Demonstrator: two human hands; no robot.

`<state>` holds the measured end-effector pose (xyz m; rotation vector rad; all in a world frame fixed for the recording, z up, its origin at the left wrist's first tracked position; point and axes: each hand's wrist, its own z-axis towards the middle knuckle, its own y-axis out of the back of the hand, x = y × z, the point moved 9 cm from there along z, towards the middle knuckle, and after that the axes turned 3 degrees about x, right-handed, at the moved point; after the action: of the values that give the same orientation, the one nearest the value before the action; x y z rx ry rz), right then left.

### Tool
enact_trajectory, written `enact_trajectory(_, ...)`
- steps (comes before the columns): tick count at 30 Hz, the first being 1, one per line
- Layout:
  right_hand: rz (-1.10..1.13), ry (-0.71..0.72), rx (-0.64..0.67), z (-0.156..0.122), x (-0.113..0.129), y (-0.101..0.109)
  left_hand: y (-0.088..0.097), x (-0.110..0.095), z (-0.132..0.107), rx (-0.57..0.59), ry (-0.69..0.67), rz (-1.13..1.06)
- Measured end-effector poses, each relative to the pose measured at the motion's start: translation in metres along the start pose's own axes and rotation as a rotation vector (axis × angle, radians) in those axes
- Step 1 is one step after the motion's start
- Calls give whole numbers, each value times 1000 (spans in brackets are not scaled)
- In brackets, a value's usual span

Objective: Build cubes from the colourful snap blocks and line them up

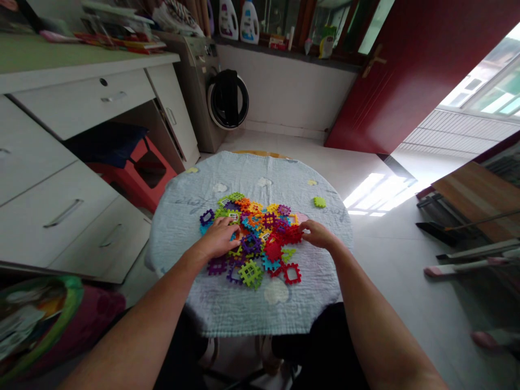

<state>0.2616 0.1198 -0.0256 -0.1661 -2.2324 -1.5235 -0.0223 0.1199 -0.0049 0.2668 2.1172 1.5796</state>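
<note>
A pile of colourful plastic waffle-block pieces (pixel 260 227) lies on a small round table covered with a pale blue cloth (pixel 244 309). My left hand (pixel 219 238) rests palm down on the left side of the pile, fingers curled over some pieces. My right hand (pixel 319 234) is at the pile's right edge, its fingers pinched on a red piece (pixel 293 234). A lime green piece (pixel 251 273) and a red one (pixel 292 273) lie nearest me. One green piece (pixel 319 202) sits apart at the far right.
White drawers and a desk (pixel 60 162) stand at left, with a red stool (pixel 142 173) beneath. A washing machine (pixel 221 97) is beyond the table, a dark red door (pixel 406 76) at right. Wooden boards and tools (pixel 471 216) lie on the floor at right.
</note>
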Motion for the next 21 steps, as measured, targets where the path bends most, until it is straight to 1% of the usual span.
enact_trajectory(2, -36, -88, -9, -1, -4, 4, 3, -1, -1, 6, 3, -5)
enact_trajectory(4, -38, -138, -58, -1, -6, 8, 5, -2, -1, 17, 9, -6)
enact_trajectory(7, -20, -113, -173, 1, 1, 10, 5, -3, -1, 26, 11, -8)
enact_trajectory(8, -22, -100, -185, 2, 3, 7, 5, -3, -1, 29, 10, -7)
enact_trajectory(11, -42, -102, -118, 7, 8, -7, 2, -2, 0, 41, 12, 11)
enact_trajectory(13, -57, -122, -81, 8, 8, -11, 0, -1, 1, 47, 19, 28)
enact_trajectory(15, -76, -131, -77, 7, 7, -7, -2, 0, 1, 53, 20, 48)
enact_trajectory(18, -113, -159, -93, 2, -2, 3, -2, -2, 1, 59, 4, 76)
enact_trajectory(21, -123, -203, -163, -4, -13, 14, -2, -2, 0, 60, 3, 80)
